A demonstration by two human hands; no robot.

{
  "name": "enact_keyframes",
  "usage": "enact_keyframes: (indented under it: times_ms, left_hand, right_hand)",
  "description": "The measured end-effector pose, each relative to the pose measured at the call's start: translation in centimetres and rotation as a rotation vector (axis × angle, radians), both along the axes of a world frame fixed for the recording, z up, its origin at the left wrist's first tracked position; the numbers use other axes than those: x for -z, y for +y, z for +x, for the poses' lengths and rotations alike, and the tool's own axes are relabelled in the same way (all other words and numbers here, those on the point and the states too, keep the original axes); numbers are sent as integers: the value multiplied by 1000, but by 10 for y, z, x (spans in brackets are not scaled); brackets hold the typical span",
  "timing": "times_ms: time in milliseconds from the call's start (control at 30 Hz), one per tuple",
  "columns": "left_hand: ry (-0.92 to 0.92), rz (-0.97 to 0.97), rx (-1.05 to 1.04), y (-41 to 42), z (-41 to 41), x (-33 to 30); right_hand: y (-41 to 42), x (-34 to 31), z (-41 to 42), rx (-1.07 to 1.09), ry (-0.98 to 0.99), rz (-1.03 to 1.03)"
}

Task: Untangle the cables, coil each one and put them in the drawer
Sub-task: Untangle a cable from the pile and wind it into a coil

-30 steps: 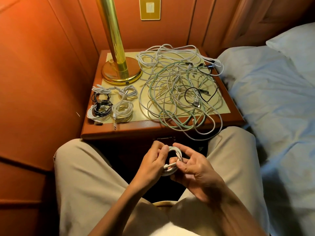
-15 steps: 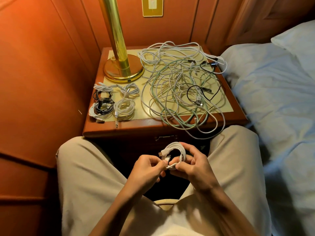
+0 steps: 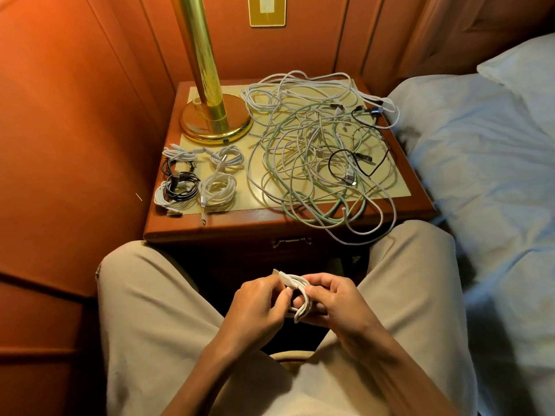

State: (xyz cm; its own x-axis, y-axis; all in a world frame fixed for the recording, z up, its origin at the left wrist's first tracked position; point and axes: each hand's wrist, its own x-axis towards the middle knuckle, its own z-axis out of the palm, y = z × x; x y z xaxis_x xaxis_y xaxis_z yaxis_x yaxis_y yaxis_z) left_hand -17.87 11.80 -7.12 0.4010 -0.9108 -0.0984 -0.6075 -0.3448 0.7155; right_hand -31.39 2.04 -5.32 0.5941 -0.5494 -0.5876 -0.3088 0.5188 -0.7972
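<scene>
Between my knees I hold a small coiled white cable [image 3: 295, 291] with both hands. My left hand [image 3: 258, 307] pinches its plug end, and my right hand [image 3: 333, 298] grips the loops. On the nightstand [image 3: 240, 226] a big tangle of white, pale green and black cables [image 3: 321, 148] covers the right half, some loops hanging over the front edge. Several coiled cables, white and black [image 3: 195, 181], lie at the front left. The drawer handle [image 3: 291, 242] shows below the top's front edge; the drawer looks shut.
A brass lamp [image 3: 210, 115] stands at the nightstand's back left. Orange padded wall panels close off the left and back. A bed with pale blue sheets [image 3: 486, 181] lies along the right. My knees in beige trousers flank the drawer front.
The coil has turned in my hands and been squeezed into a tighter bundle, with the plug end now pointing up left. My hands sit slightly lower and closer together.
</scene>
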Motion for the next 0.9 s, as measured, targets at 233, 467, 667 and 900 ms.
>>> enact_keyframes:
  times_ms: [233, 467, 667, 900]
  left_hand:
    - [-132, 48, 74, -2, 6, 4]
    - [104, 57, -341, 1, 5, 14]
    - [606, -58, -766, -6, 0, 9]
    - [1050, 180, -439, -5, 11, -3]
  right_hand:
    - [5, 5, 3, -91, -33, -71]
    - [-6, 16, 3, 188, 20, -103]
    - [1, 14, 9, 265, -95, -86]
    - [-3, 10, 2, 121, -288, -136]
